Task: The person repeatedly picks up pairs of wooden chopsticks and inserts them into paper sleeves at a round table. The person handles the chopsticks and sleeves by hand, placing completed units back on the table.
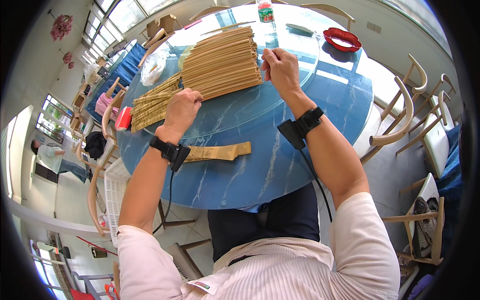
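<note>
A large pile of thin wooden sticks, which look like chopsticks, lies neatly side by side on the round blue table's glass turntable. My left hand is closed at the pile's near left corner, fingertips pressed together; whatever it pinches is hidden. Beside it on the left fan out several long gold patterned paper sleeves. My right hand is closed just off the pile's right end, its fingers curled in, and I cannot make out anything in them. More flat gold sleeves lie near the table's front edge, partly behind my left wrist.
A water bottle stands behind the pile, and a red scalloped dish sits at the far right. On the left are a clear plastic bag and a red-and-white packet. Wooden chairs surround the blue marbled table.
</note>
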{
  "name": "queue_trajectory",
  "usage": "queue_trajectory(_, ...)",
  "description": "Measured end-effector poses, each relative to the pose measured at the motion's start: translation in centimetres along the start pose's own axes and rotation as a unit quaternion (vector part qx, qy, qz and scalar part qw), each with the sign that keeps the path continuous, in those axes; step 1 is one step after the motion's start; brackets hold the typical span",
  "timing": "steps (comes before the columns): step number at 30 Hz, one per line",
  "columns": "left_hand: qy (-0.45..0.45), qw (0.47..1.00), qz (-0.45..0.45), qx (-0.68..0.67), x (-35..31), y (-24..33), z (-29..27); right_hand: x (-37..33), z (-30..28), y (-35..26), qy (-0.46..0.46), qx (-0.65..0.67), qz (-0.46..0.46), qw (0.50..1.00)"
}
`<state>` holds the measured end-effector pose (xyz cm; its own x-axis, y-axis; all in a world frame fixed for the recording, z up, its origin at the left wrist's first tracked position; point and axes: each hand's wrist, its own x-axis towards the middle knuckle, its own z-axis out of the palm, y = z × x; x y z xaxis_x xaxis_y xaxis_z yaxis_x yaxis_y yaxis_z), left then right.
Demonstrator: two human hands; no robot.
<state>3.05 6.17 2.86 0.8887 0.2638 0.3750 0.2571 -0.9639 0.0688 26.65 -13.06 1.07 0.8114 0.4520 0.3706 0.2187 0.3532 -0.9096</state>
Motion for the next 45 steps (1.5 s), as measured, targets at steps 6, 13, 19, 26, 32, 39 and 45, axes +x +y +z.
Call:
queue_trajectory(6, 0.045, 0.999, -0.003, -0.003, 0.0, -1.7, 3.7, 0.6, -1.3, -0.1, 0.027, -0.003, 0.006, 1.0)
queue_trajectory(13, 0.003, 0.998, -0.018, -0.054, 0.1, -1.9, 3.6, 0.9, -1.2, 0.4, 0.031, -0.003, 0.001, 1.0)
queue_trajectory(19, 0.018, 0.999, 0.015, -0.041, -0.7, -1.5, 3.4, 0.9, -1.1, 0.7, 0.032, 0.0, -0.003, 0.999)
queue_trajectory(26, -0.013, 0.992, -0.007, -0.122, -1.5, -1.7, 3.0, 0.7, -0.9, 0.8, 0.016, -0.029, -0.001, 0.999)
queue_trajectory(32, 0.117, 0.991, 0.056, -0.017, -1.6, -1.0, 2.9, 0.6, -1.1, 0.8, 0.007, -0.041, -0.005, 0.999)
queue_trajectory(39, 0.064, 0.995, 0.032, -0.073, -2.4, -1.7, 3.3, 0.5, -1.0, 0.7, 0.008, -0.054, -0.008, 0.998)
queue_trajectory(45, 0.067, 0.991, 0.057, -0.1, -3.1, -2.0, 2.9, 0.5, -0.7, 0.7, 0.007, -0.05, -0.005, 0.999)
